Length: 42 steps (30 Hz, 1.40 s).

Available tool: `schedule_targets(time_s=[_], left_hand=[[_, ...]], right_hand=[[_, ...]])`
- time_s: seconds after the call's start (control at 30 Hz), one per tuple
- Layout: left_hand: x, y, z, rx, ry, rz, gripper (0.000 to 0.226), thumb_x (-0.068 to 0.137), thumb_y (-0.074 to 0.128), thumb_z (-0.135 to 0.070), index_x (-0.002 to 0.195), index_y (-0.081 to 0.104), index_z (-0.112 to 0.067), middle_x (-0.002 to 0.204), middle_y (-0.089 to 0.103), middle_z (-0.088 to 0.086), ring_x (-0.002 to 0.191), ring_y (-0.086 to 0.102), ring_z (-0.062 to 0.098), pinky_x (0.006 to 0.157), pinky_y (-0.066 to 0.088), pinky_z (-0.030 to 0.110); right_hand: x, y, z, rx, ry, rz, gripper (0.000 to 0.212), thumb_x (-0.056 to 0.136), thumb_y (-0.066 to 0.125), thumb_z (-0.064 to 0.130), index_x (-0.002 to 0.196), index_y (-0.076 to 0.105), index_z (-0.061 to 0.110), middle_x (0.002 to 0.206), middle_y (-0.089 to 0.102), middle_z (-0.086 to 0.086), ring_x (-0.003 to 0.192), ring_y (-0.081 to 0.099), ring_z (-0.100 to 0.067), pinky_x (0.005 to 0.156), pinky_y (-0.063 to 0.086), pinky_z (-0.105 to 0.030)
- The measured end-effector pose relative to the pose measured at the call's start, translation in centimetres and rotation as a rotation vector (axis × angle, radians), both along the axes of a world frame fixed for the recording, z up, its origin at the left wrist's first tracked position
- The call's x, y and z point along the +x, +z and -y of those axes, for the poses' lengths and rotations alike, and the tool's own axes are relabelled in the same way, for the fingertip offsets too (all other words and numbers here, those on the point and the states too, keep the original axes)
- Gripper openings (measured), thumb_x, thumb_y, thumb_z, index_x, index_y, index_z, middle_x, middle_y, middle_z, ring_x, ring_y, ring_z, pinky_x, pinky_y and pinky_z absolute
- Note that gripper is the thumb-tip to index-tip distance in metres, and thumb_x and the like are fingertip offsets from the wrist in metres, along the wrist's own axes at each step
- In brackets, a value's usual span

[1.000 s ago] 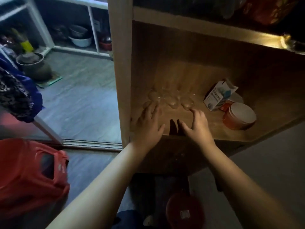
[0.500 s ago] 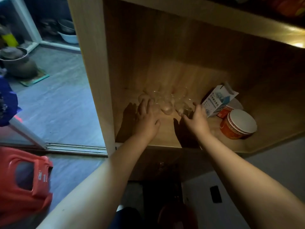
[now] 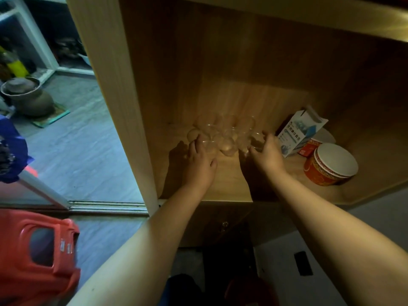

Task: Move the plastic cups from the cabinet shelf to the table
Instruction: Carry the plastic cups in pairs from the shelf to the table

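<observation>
So the clear plastic cups (image 3: 223, 135) are all bunched together on the cabinet shelf (image 3: 220, 184), toward the back on the left side, none lifted out yet. The right hand (image 3: 267, 153) has thumb and fingers curled round the rightmost cup (image 3: 257, 140). The left hand (image 3: 201, 160) isn't gripping anything, its fingers are pretty much straight with the tips against the left edge of the bunch. A blue and white carton (image 3: 300, 133) stands just beside the right hand, with a red tub (image 3: 331, 164) with a white lid near it. On the floor to the left there's a red stool (image 3: 37, 250) and, further back, a clay pot (image 3: 26, 96).
</observation>
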<state>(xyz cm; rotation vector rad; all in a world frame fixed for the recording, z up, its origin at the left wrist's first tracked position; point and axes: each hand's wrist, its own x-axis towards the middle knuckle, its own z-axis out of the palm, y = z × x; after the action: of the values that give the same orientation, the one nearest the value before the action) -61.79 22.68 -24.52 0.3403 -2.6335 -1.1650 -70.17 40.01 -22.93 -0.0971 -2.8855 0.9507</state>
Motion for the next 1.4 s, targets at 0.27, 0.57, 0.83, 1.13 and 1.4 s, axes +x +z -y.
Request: schedule_targets(time_s=[0.27,0.57,0.83,1.13,1.4], left_hand=[[2.4,2.7,0.4,-0.045,0.004,0.031,0.072,0.087,0.060,-0.033,0.145,0.020,-0.014,0.151,0.023,0.009,0.124,0.044,0.027,0.089,0.038,0.024],[6.4,5.9,-0.2,-0.050,-0.040,-0.050,0.069,0.085,0.062,-0.035,0.142,0.026,-0.020,0.146,0.026,0.003,0.122,0.045,0.021,0.077,0.034,0.020],[13.0,8.2,-1.3,-0.058,0.048,-0.159,0.067,0.083,0.065,-0.031,0.140,0.033,-0.018,0.143,0.034,0.005,0.128,0.039,0.022,0.094,0.038,0.028],[24.2,11.7,3.4,-0.137,0.185,-0.201,0.065,0.081,0.068,-0.020,0.138,0.037,-0.012,0.131,0.044,0.010,0.118,0.049,0.022,0.092,0.041,0.028],[35.9,14.4,10.7,-0.103,0.378,-0.191,0.069,0.077,0.073,-0.015,0.137,0.038,-0.012,0.128,0.044,0.004,0.112,0.050,0.016,0.096,0.042,0.030]], right_hand=[[3.1,1.2,-1.0,-0.002,0.038,-0.057,0.063,0.085,0.066,0.027,0.139,0.035,0.016,0.141,0.038,-0.009,0.125,0.047,-0.024,0.094,0.042,-0.030],[10.0,4.1,-2.8,-0.066,0.216,-0.180,0.064,0.087,0.065,0.022,0.141,0.033,0.014,0.143,0.034,-0.009,0.128,0.040,-0.020,0.100,0.032,-0.024],[14.6,7.2,-2.6,-0.137,0.435,-0.208,0.064,0.085,0.066,0.020,0.141,0.034,0.014,0.141,0.036,-0.005,0.120,0.034,0.000,0.092,0.029,-0.004],[20.5,9.6,1.4,-0.145,0.786,-0.198,0.067,0.082,0.070,0.018,0.139,0.036,0.007,0.139,0.039,-0.012,0.119,0.047,-0.014,0.099,0.046,-0.032],[28.0,11.5,12.5,-0.285,1.013,-0.271,0.052,0.080,0.072,0.009,0.126,0.048,0.004,0.120,0.051,-0.012,0.103,0.055,-0.019,0.088,0.047,-0.035]])
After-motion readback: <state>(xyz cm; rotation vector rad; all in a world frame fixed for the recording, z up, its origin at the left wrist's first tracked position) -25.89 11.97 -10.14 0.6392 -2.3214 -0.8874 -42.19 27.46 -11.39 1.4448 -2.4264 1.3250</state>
